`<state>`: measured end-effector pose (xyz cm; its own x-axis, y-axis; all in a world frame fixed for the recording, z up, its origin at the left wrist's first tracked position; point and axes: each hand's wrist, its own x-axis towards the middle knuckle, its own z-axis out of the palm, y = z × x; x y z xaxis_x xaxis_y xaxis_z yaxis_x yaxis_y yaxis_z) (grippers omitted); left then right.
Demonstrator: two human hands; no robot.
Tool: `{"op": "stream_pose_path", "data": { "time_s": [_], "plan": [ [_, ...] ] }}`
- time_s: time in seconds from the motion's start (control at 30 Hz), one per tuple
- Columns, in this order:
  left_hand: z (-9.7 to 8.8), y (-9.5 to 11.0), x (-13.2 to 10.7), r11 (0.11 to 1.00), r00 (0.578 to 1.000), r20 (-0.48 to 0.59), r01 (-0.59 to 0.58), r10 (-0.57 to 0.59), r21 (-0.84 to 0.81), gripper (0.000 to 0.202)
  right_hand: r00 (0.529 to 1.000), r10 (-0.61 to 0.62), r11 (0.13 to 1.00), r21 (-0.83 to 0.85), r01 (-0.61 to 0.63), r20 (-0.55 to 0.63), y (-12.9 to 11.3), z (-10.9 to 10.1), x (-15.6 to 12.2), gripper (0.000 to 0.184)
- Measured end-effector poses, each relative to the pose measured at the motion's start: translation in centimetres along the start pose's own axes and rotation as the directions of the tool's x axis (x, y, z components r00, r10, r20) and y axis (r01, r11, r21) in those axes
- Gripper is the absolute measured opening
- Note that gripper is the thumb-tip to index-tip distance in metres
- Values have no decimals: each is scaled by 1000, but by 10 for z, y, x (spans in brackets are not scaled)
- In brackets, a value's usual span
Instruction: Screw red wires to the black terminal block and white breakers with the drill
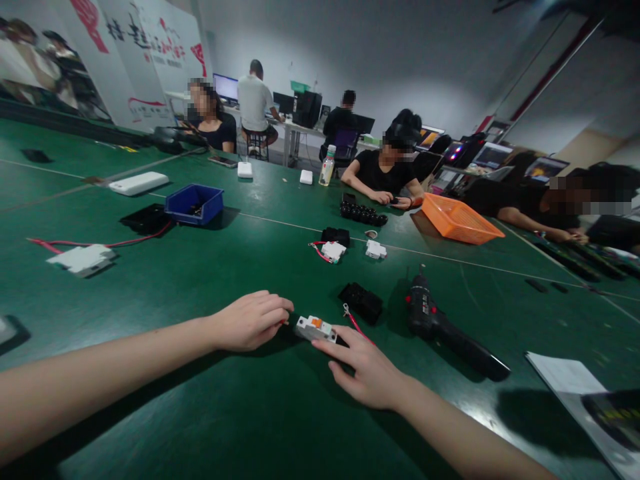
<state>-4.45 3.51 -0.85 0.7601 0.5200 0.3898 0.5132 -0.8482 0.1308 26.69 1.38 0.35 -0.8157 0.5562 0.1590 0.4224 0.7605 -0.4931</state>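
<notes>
A white circuit breaker (316, 329) with an orange switch lies on the green table in front of me. My right hand (367, 367) has its fingers on the breaker's right end, with the thumb lower and apart. To the left of the breaker, my left hand (255, 321) is closed, fingers curled together. A tiny reddish tip shows under its fingertips, too small to name. Just beyond my right hand sit a black block-like part (361, 302) and a red wire (356, 323) with a ring terminal. A black cordless screwdriver (425, 310) rests to the right.
Further breakers (85, 260) lie left and ahead, some with red wires. A blue bin (194, 205), an orange basket (463, 220) and a drink bottle (327, 167) stand farther back. Papers (565, 373) lie at right. Several people sit around the table and at desks behind.
</notes>
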Motion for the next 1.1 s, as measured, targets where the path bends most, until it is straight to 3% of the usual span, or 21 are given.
{"op": "stream_pose_path", "data": {
  "time_s": [0.17, 0.27, 0.33, 0.4, 0.47, 0.53, 0.67, 0.93, 1.1],
  "plan": [
    [4, -3, 0, 998, 998, 30, -55, 56, -28, 21, 998, 8, 989, 150, 1, -58, 1, -3, 0, 45],
    [2, -3, -1, 995, 994, 60, -94, 95, -20, 18, 973, 167, 916, 391, -93, -160, 1, 0, -1, 31],
    [0, -3, -1, 994, 992, 66, -103, 105, -28, 18, 916, 366, 743, 645, -180, -166, -2, 6, -1, 25],
    [0, -2, 0, 994, 995, 54, -85, 89, -70, 23, 855, 517, 429, 877, -215, -43, -6, 12, -1, 24],
    [-1, 0, 0, 991, 997, 43, -51, 56, -123, 29, 825, 555, 136, 967, -216, 106, -10, 17, 0, 28],
    [-1, 1, 0, 988, 999, 42, -27, 34, -153, 30, 812, 550, -7, 974, -227, 193, -10, 18, 1, 29],
    [-2, 3, -2, 987, 999, 29, -30, 35, -157, 18, 804, 554, -31, 970, -240, 216, -3, 14, 5, 23],
    [-3, 0, -4, 988, 997, 53, -50, 58, -147, 21, 811, 507, -84, 953, -291, 292, 3, 9, 6, 17],
    [-5, 3, -7, 991, 986, 102, -131, 131, -10, 29, 822, 509, -102, 966, -237, 255, -4, 7, 5, 11]
  ]
}}
